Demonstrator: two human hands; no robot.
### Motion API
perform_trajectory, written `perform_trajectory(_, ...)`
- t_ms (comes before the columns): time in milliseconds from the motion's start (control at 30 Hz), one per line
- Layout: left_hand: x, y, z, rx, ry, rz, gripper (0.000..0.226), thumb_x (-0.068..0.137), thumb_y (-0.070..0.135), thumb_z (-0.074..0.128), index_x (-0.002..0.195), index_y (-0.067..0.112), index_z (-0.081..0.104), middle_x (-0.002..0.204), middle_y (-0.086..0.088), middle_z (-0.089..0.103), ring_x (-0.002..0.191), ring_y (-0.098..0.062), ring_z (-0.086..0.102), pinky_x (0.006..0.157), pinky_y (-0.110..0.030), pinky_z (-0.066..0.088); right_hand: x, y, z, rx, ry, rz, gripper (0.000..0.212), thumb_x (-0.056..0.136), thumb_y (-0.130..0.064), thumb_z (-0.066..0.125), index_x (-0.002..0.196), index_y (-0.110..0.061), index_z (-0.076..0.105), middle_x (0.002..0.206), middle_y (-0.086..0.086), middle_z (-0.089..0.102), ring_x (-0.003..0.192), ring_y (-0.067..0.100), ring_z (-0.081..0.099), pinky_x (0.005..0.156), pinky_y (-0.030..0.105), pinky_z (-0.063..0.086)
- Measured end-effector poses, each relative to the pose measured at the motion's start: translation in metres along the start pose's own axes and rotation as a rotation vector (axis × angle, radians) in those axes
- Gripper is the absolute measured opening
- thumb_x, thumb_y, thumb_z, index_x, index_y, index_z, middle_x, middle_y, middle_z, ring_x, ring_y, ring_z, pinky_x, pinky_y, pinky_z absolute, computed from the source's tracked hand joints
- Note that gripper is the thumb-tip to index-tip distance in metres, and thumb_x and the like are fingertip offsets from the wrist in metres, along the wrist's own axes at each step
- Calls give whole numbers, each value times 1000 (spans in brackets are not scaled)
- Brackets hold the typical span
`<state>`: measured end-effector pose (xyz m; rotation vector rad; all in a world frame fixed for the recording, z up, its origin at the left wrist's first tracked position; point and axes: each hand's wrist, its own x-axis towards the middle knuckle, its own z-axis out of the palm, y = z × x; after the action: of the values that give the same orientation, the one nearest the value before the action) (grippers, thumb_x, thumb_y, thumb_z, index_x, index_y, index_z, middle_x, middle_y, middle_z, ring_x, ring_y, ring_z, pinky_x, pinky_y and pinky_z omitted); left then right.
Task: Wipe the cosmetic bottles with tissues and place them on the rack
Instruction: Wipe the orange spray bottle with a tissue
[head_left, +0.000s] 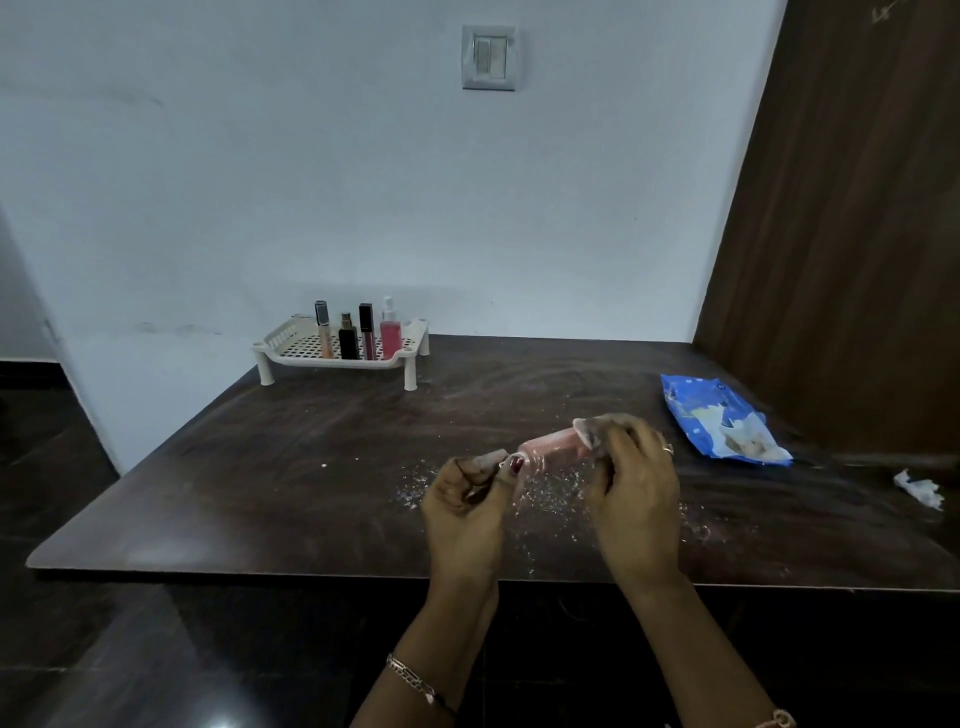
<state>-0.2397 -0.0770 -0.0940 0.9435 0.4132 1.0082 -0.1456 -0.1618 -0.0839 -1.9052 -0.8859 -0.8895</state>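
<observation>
Dark wood table (260, 467) runs back to a white wall (260, 182), with white specks (550, 493) scattered under the hands. Motion blur softens the pink bottle (550, 446), which lies level in the air between both grips. Its far end is hidden under a soiled tissue (592, 426), and the right hand (634, 499) curls its fingers round that tissue. The left hand (462, 514) pinches the neck end, together with a greyish wad (483, 461) too blurred to name. On the far side of the table the rack (291, 349) carries four upright bottles (390, 338). A blue packet (717, 415) lies to the right, and a crumpled scrap (918, 486) lies nearer the frame edge.
</observation>
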Motion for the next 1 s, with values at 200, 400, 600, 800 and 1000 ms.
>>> perform_trajectory(200, 1, 2, -2, -266, 63, -233, 7, 82, -7, 61, 82, 0, 62, 77, -11, 71, 67, -15, 71, 65, -20, 58, -6, -9, 19, 258, 216, 219, 26, 78, 9, 62, 94, -10, 71, 93, 1, 61, 81, 16, 61, 75, 31, 51)
perform_trajectory(400, 8, 10, -4, -356, 56, -419, 7, 83, -6, 60, 83, 1, 61, 76, -14, 72, 64, -15, 71, 60, -20, 58, -39, -30, 30, 326, 97, -4, 20, 81, 1, 61, 98, -4, 70, 87, 0, 59, 80, -1, 55, 75, 5, 40)
perform_trajectory(600, 13, 14, -17, -347, 44, -533, 8, 82, -4, 60, 83, 3, 62, 70, -15, 71, 59, -15, 70, 52, -17, 56, 12, -35, 30, 410, 160, 191, 26, 77, 14, 62, 93, -6, 70, 92, 3, 60, 82, 8, 58, 73, 5, 44)
perform_trajectory(800, 32, 21, -30, -425, 122, -516, 10, 82, -6, 59, 92, -6, 59, 64, -14, 70, 56, -15, 70, 50, -17, 56, 28, -60, 55, 1104, -119, 982, 28, 81, 10, 60, 88, -16, 68, 94, 2, 69, 89, 13, 63, 75, 24, 53)
perform_trajectory(1000, 76, 43, -59, -381, 218, -328, 8, 84, -3, 60, 90, -7, 61, 64, -11, 70, 51, -10, 67, 49, -15, 54, 20, -102, 88, 1207, -521, 976, 21, 78, 10, 64, 91, -5, 71, 88, 13, 73, 79, 18, 68, 72, 25, 58)
